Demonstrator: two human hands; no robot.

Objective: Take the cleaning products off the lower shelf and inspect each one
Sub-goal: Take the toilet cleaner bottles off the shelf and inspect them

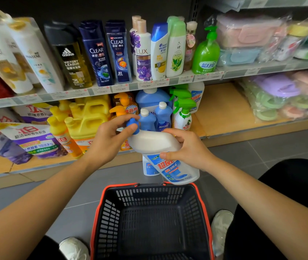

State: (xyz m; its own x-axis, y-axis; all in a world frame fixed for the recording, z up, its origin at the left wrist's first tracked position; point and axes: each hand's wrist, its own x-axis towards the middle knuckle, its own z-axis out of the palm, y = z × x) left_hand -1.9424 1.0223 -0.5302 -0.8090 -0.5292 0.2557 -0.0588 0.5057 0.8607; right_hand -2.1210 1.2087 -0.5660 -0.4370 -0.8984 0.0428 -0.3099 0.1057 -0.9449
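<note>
Off lower shelf's (224,109) front edge: white bottle (155,142) tilted, inspection step in hand; left hand (110,139) pinches blue cap (133,127); right hand (185,147) curls fingers round body; next likely: turn label readable.

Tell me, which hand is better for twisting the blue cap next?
Probably the left hand: its fingers pinch the blue cap, while the right hand grips the white bottle, steadying it.

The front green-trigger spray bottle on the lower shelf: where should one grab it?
Probably its narrow neck under the green trigger, from the front right: the spray bottle stands upright, blue bottles crowd its left, bare shelf board lies to its right.
</note>
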